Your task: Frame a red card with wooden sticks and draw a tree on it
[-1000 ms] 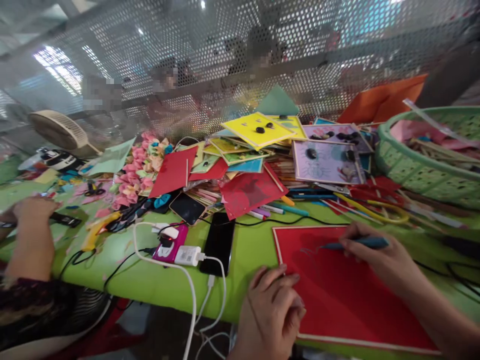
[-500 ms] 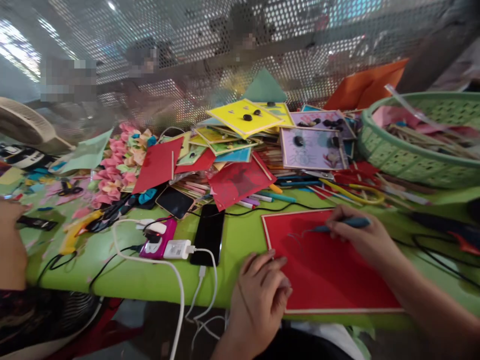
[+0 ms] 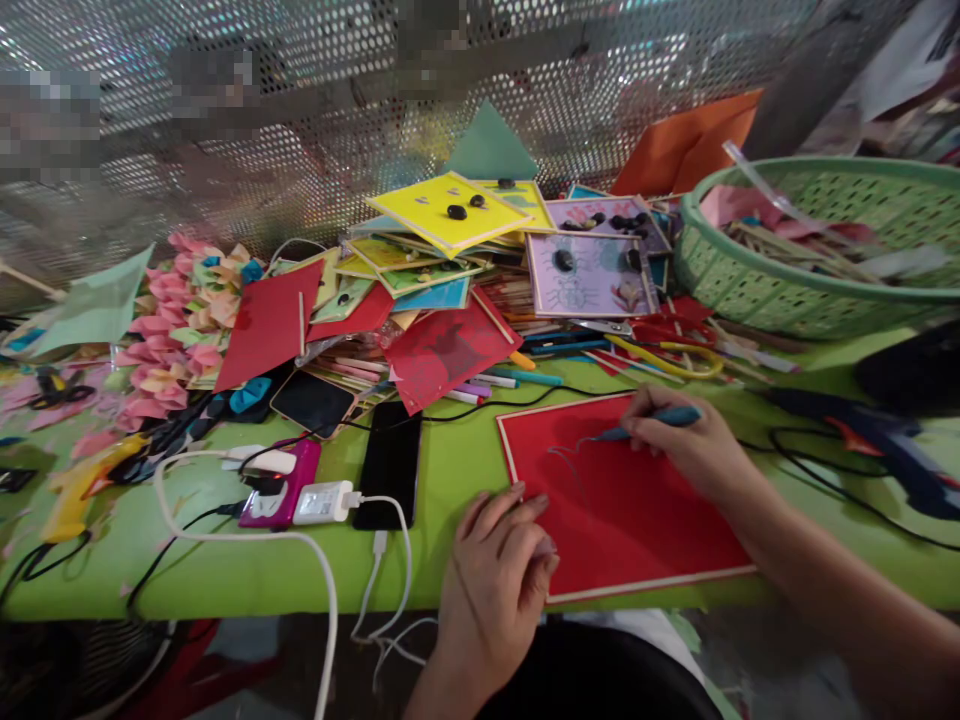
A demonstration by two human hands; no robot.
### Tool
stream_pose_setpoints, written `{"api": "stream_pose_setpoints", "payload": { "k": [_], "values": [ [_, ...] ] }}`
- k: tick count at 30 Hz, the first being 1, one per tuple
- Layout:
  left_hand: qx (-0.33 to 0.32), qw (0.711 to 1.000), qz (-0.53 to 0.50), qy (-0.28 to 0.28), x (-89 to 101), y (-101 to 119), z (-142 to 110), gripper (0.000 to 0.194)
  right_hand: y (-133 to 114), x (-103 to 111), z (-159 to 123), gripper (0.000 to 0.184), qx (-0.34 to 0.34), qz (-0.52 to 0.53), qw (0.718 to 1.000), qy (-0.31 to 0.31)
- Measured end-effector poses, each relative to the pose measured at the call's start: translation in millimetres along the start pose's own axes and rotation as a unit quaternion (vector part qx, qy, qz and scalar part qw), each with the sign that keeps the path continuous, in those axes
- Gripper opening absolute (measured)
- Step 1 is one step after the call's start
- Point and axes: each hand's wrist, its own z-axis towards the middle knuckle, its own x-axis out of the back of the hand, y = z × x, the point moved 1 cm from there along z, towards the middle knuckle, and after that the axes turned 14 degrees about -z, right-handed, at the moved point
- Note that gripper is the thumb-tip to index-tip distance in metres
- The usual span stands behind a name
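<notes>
A red sheet [image 3: 645, 510] with a pale border of thin strips lies on the green tabletop in front of me. My right hand [image 3: 667, 430] grips a blue marker [image 3: 675, 416], its tip touching the sheet's upper part. Thin pale curved lines [image 3: 566, 455] run across the red surface, left of the tip. Over the sheet's left edge rests my left hand [image 3: 502, 560], fingers loosely bent and slightly apart, holding nothing.
Bordered cards with black stones [image 3: 450, 215] pile up at the back. A green basket [image 3: 787, 295] of sticks stands right, near a dark glue gun [image 3: 885, 440]. Leftward lie a black phone [image 3: 388, 465], a magenta power strip [image 3: 304, 465] and a yellow glue gun [image 3: 86, 485].
My view has shifted, so the table's things sit further left in the picture. The pale line on the red sheet appears slightly longer. Both hands keep nearly the same places on it.
</notes>
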Motion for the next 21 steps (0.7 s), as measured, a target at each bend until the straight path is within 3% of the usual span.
{"api": "stream_pose_setpoints", "payload": {
  "k": [14, 21],
  "values": [
    [0.031, 0.999, -0.025, 0.015, -3.5, 3.1, -3.7, 0.006, 6.7, 1.7, 2.5, 0.023, -0.015, -0.052, 0.998, -0.013],
    [0.028, 0.998, -0.040, 0.034, -8.0, 0.2, -6.6, 0.011, 14.9, -0.3, 5.0, 0.021, -0.009, -0.049, 0.999, -0.004]
  ]
}}
